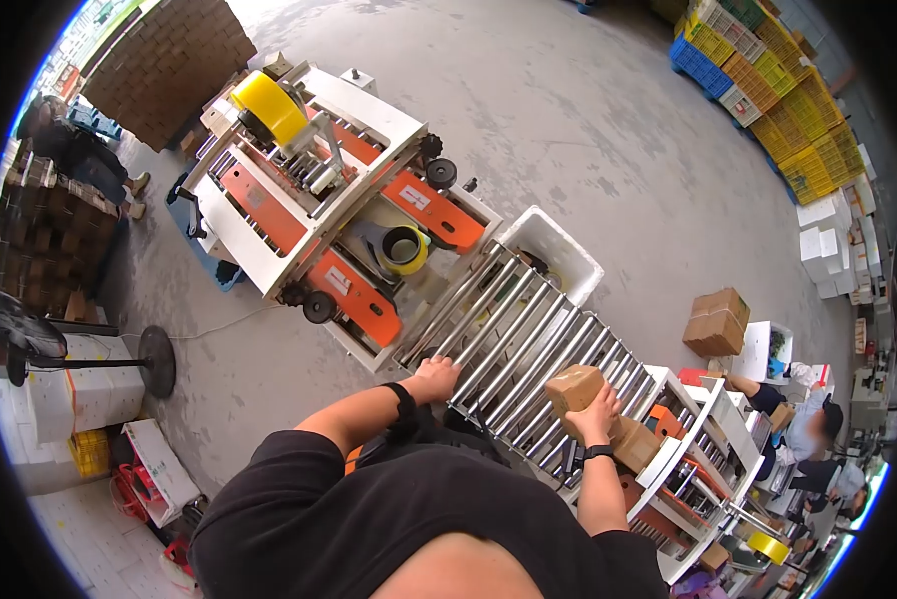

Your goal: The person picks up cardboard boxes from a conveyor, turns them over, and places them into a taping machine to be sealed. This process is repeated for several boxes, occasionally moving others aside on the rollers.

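over rollers (513, 349), the right hand (595, 414) grips a carton (571, 387).

Bright, fairly even light overall; strongest at the top and upper left, where the floor (588, 130) pales toward white. Shadows soft, weak. Steel rollers (516, 337) carry thin highlights. Centre reasonably crisp, cardboard box (574, 381) included. Fisheye bends the margins (black corners, blue-white fringe left and lower right). Small blurred patch over a person (806, 441) at right.
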{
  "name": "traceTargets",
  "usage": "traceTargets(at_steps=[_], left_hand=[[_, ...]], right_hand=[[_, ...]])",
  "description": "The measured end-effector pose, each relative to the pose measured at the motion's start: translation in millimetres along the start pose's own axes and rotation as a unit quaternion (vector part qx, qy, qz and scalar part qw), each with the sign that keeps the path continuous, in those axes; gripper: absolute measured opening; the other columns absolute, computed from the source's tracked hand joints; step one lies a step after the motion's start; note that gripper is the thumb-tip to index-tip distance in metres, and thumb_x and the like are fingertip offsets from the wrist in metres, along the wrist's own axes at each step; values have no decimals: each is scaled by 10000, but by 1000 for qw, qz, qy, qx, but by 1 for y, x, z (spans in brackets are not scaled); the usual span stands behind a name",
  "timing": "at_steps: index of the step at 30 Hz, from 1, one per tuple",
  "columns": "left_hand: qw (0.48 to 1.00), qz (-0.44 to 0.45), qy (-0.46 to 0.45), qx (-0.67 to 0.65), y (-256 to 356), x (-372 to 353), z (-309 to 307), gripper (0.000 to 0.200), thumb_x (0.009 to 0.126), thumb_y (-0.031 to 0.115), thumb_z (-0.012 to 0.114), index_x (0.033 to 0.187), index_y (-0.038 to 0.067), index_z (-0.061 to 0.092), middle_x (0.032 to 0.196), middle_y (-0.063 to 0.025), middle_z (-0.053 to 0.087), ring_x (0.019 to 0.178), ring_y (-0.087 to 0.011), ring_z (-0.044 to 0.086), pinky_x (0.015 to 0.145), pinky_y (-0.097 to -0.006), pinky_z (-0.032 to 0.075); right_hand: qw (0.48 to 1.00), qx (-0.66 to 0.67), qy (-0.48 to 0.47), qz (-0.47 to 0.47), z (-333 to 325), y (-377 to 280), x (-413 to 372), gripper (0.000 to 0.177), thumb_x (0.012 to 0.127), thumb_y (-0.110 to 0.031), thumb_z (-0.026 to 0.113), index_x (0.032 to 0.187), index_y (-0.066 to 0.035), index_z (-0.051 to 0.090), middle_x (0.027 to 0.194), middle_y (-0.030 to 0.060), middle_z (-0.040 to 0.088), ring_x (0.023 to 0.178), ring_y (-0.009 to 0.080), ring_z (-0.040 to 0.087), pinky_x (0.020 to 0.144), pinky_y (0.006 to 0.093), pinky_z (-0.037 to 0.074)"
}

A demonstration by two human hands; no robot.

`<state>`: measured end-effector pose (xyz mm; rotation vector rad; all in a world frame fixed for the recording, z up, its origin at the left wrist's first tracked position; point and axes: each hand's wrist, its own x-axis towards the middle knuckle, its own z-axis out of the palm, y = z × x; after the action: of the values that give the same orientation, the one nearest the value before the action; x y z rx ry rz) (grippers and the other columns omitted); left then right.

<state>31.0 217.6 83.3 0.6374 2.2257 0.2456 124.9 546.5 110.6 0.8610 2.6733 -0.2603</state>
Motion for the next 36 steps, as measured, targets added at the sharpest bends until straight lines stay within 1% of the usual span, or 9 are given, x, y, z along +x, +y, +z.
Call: traceTargets(at_steps=[4,11,14,15,18,22,26,30,36], left_hand=[[991,14,100,-85,5,-6,-6,536,752,107,507,1270,63,374,1224,-176,436,1162,-335,415,911,-428,382],[953,90,261,-124,2,4,-1,555,718,100,523,1255,60,391,1290,-170,396,1174,-322,409,932,-406,380],[944,119,293,-93,1,2,-1,455,744,161,546,1180,64,462,1259,-141,429,1137,-314,443,882,-400,414],[957,115,258,-64,1,1,0,490,733,168,558,1202,76,451,1296,-136,391,1170,-308,408,897,-409,399],[987,97,132,-6,-1,-2,2,552,735,154,554,1262,81,409,1382,-129,276,1244,-296,319,956,-427,338],[994,74,51,58,2,-1,-9,593,729,134,550,1295,80,383,1430,-118,192,1274,-298,278,979,-434,304],[975,131,148,97,-8,20,11,575,723,168,562,1269,80,407,1394,-132,245,1257,-320,280,944,-440,321],[990,24,117,78,-6,21,-1,585,760,182,525,1311,71,360,1421,-187,188,1305,-364,201,1013,-468,244],[988,-73,136,27,-40,13,-24,607,769,152,484,1341,54,307,1439,-195,137,1323,-365,165,1056,-483,165]], right_hand=[[983,-14,-8,-183,11,-65,-11,1061,394,-269,797,1302,-107,272,1217,103,361,1151,323,316,1006,453,258],[844,-99,-229,-475,32,-149,15,896,419,-302,769,1240,-133,452,1219,90,445,1187,286,350,1027,408,253],[919,-44,-111,-375,57,-158,43,779,492,-275,800,1189,-116,491,1216,75,459,1170,272,393,1012,421,263],[938,-27,22,-346,53,-157,41,779,521,-261,801,1204,-106,461,1200,85,466,1141,285,418,982,413,303],[981,39,65,-178,36,-149,33,830,531,-275,798,1236,-79,406,1180,128,472,1119,306,429,954,414,341],[983,170,-44,52,97,-111,43,908,579,-338,795,1294,-61,308,1238,245,367,1144,372,391,938,471,355],[901,387,-110,160,80,-139,23,906,609,-322,784,1320,-71,281,1161,309,405,1030,412,475,885,447,404],[954,295,-20,44,107,-165,47,880,600,-242,798,1320,-95,313,1169,227,464,976,370,545,855,404,440],[950,284,77,-100,107,-248,73,789,578,-143,801,1202,-61,325,1167,207,375,1066,371,429,890,403,392]])
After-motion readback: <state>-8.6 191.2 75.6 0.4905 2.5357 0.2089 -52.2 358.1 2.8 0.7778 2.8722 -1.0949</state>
